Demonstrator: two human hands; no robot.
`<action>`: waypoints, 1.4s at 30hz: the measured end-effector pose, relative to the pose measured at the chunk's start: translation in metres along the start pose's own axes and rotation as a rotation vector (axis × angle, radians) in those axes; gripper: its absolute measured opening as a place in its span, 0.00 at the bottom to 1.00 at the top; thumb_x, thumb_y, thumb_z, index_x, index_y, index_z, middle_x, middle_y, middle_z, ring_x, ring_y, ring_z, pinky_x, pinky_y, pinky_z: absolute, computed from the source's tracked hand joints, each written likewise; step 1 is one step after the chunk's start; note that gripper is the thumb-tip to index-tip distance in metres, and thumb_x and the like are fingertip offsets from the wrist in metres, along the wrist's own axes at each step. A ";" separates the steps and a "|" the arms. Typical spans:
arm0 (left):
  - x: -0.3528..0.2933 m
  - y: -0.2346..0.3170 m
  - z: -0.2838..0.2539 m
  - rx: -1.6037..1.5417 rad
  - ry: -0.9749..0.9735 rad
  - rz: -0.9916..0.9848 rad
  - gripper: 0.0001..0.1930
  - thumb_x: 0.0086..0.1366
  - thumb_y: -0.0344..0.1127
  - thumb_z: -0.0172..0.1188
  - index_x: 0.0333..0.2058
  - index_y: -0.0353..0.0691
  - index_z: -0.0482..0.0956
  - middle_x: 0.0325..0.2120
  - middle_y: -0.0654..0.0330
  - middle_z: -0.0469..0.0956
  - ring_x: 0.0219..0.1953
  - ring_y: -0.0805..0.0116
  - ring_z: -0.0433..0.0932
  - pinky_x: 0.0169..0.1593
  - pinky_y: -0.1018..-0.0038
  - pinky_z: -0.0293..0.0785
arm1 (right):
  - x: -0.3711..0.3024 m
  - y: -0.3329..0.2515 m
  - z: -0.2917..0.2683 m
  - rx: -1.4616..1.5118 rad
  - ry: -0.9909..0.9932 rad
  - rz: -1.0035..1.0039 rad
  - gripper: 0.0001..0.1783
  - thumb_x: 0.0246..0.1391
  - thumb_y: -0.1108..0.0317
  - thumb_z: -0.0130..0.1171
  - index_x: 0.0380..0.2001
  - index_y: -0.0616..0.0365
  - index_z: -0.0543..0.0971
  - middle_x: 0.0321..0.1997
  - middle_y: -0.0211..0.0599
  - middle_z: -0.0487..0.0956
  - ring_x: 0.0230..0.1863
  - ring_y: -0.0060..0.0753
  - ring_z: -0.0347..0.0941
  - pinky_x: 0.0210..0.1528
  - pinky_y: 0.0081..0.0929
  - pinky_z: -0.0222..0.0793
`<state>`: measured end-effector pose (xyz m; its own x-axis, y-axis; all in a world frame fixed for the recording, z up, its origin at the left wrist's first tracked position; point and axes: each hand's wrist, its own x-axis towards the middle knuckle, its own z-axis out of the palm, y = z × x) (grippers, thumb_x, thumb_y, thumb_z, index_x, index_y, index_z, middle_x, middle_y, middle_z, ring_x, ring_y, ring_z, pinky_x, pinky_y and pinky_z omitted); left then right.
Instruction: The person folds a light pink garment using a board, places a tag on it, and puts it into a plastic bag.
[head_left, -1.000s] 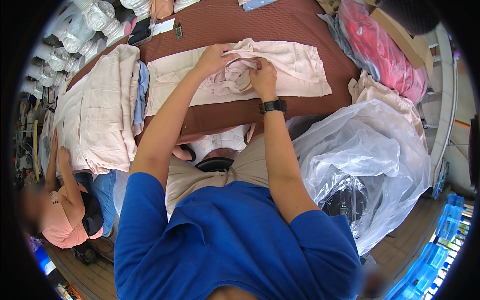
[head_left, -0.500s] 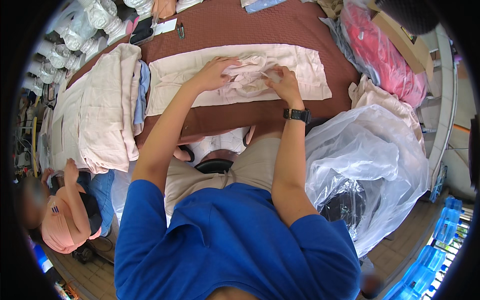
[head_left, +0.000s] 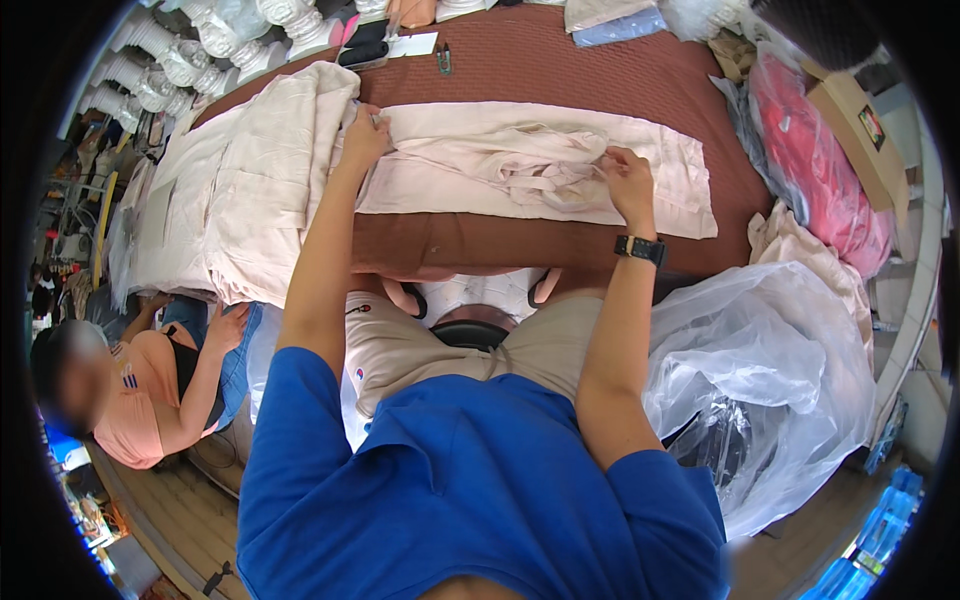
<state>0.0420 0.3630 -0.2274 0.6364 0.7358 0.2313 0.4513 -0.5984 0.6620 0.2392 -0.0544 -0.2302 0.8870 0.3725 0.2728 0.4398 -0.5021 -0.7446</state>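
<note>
A long pale cream cloth (head_left: 450, 185) lies flat across the table in front of me. On top of it, loose cream fabric with narrow straps (head_left: 560, 165) is bunched and drawn out lengthwise. My right hand (head_left: 628, 185) is closed at the right end of this bunch, with thumb and fingers pinching its edge. At the cloth's left end, my left hand (head_left: 366, 138) has its fingers bent together on the cream fabric, beside the folded stack. Part of what the left fingers grip is hidden.
A thick stack of cream cloth (head_left: 250, 185) is at the left. On the brown table cover (head_left: 500, 55) lie small thread snips (head_left: 444, 58) and a white card (head_left: 413, 44). A clear plastic bag (head_left: 770, 350) stands at the right. A person (head_left: 165, 400) sits at the lower left.
My hands have spread apart, the left moving to the cloth's left end and the right shifting rightward. The bunched fabric is now stretched longer. The view has shifted slightly.
</note>
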 end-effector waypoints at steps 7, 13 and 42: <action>0.021 -0.017 0.020 0.133 0.056 0.197 0.09 0.54 0.26 0.62 0.34 0.42 0.85 0.33 0.48 0.83 0.37 0.51 0.83 0.45 0.62 0.78 | -0.016 -0.024 -0.005 0.004 -0.163 0.039 0.24 0.47 0.65 0.72 0.49 0.55 0.81 0.48 0.48 0.78 0.48 0.39 0.76 0.48 0.33 0.75; -0.022 0.023 0.026 0.193 0.139 0.466 0.20 0.61 0.35 0.63 0.53 0.48 0.77 0.59 0.52 0.69 0.58 0.47 0.68 0.60 0.54 0.65 | -0.033 -0.041 -0.021 -0.156 -0.043 0.011 0.22 0.48 0.65 0.71 0.48 0.55 0.80 0.45 0.47 0.78 0.46 0.41 0.75 0.45 0.35 0.75; -0.127 0.189 0.162 0.239 -0.212 0.816 0.31 0.66 0.58 0.56 0.66 0.60 0.67 0.72 0.62 0.56 0.73 0.44 0.48 0.70 0.36 0.37 | 0.038 0.058 -0.090 -0.545 0.316 0.613 0.19 0.47 0.60 0.65 0.44 0.51 0.83 0.50 0.48 0.79 0.57 0.62 0.69 0.56 0.56 0.71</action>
<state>0.1475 0.1046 -0.2469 0.9101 -0.0111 0.4143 -0.0916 -0.9803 0.1751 0.3108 -0.1395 -0.2078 0.9509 -0.2779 0.1365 -0.1923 -0.8756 -0.4430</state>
